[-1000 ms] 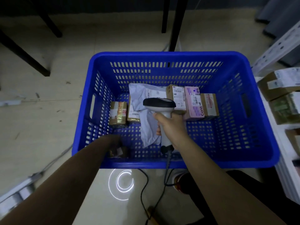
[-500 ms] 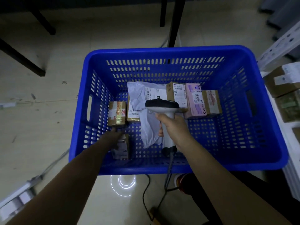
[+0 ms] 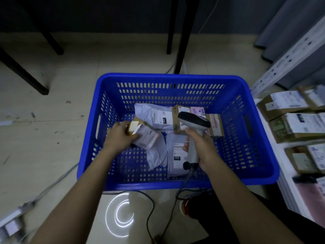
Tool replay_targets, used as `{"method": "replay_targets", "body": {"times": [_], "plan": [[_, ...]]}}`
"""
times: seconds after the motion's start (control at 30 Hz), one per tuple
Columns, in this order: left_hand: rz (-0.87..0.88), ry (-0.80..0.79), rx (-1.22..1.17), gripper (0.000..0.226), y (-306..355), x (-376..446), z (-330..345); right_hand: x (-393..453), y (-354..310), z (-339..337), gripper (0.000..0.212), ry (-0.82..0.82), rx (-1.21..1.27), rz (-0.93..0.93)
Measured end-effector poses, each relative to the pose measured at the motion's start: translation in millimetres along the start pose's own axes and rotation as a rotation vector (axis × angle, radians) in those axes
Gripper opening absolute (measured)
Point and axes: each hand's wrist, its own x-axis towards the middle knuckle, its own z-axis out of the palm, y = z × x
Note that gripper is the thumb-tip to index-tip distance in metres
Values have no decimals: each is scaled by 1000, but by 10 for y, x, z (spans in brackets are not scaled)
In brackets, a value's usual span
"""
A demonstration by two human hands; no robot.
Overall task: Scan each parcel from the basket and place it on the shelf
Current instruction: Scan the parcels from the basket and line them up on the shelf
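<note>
Small taped parcel [image 3: 144, 136] tilted above blue basket [image 3: 260, 138], labelled parcels inside

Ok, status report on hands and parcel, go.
Left hand grips a small parcel above the basket. Right hand holds scanner, its head beside the parcel. Nothing between them.

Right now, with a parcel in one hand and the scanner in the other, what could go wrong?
1. The left hand holds two small parcels bunched together; the scanner might read the wrong label, or one could slip back into the basket.
2. The picture is dim and the parcels look blurred, so a scan could miss.
3. The scanner cable loops on the floor near a foot; it may snag when turning to the shelf.
</note>
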Motion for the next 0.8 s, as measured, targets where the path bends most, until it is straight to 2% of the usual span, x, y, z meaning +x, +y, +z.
{"method": "replay_targets", "body": {"times": [0.07, 0.1, 0.13, 0.2, 0.27, 0.37, 0.43, 0.63, 0.8], "plan": [[-15, 55, -434, 25, 281, -244, 17, -82, -90, -96, 11, 22, 50, -63], [-53, 56, -600, 18, 427, -353, 58, -125, -136, -146, 17, 47, 84, -93], [-89, 43, -744, 19, 569, -446, 98, -172, -190, -198, 22, 79, 120, -128], [-123, -17, -975, 38, 823, -589, 168, -282, -294, -318, 28, 139, 162, -203], [-92, -63, -1098, 49, 1048, -732, 175, -409, -389, -463, 31, 202, 161, -279], [24, -177, -1133, 62, 1356, -976, 155, -606, -530, -637, 34, 258, 191, -368], [117, -258, -1116, 61, 1569, -1141, 154, -744, -620, -706, 38, 269, 236, -424], [246, -380, -996, 37, 2175, -1600, 218, -1125, -936, -919, 51, 283, 326, -581], [378, -403, -905, 28, 2626, -1853, 204, -1541, -1239, -1421, 51, 381, 217, -739]]}}
